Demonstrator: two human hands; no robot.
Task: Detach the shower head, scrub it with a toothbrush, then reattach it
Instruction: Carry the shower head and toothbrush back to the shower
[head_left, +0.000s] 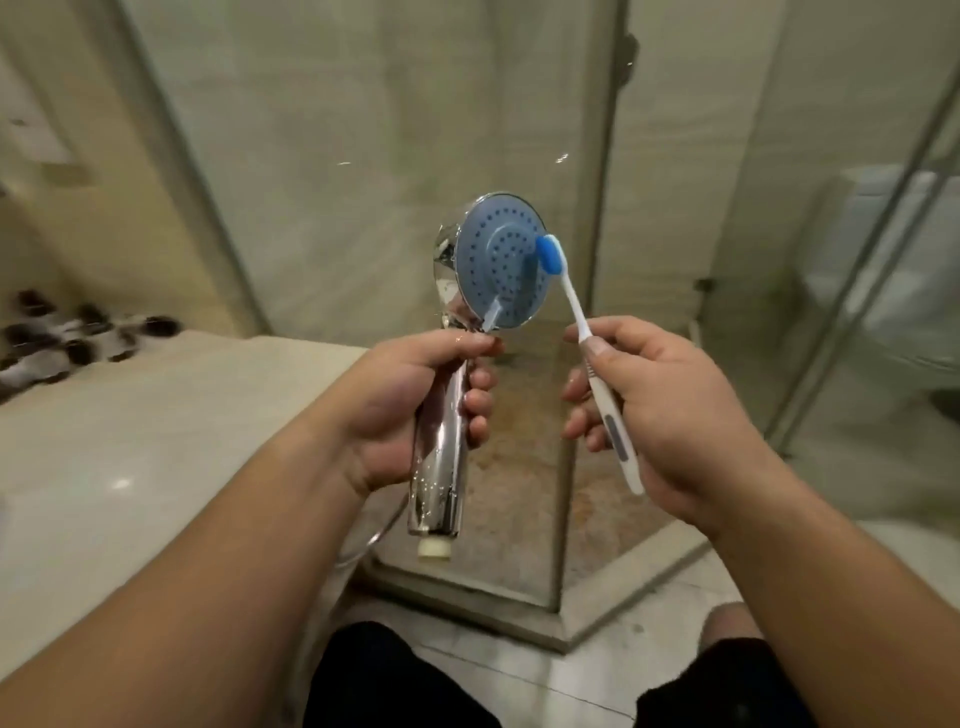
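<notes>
In front of the glass shower enclosure (363, 156), held in mid-air, the shower head (498, 262) is detached: the cream threaded end at the bottom of its handle hangs free, with nothing screwed onto it.

Left hand (415, 410): fingers and thumb wrapped around the chrome handle, gripping it just below the head. Handle roughly upright, tilted slightly. Water droplets visible on the chrome. The round blue spray face, dotted with darker nozzle holes, is turned toward the right hand. A small pale lever sticks out at the lower edge of the face.

Right hand (649, 410): curled around the white handle of the toothbrush (587, 332), thumb lying along the top of the handle. Brush angled up and to the left. Its blue head lies against the right edge of the spray face, touching or very nearly so; bristle contact cannot be confirmed because the head is seen from its back side.

Both forearms reach in from the bottom corners of the view. Dark shorts (395, 675) and a knee are visible at the bottom edge.

Surroundings: pale stone ledge (130, 441) to the left, below the left forearm. On its far left edge, a blurred dark-and-light cluster, not identifiable. A section of metal hose (374, 535) curves just beside the bottom of the shower handle, along the ledge's right edge. Shower floor behind the glass is mottled brown. A white fixture shows dimly through the glass at the right edge.
</notes>
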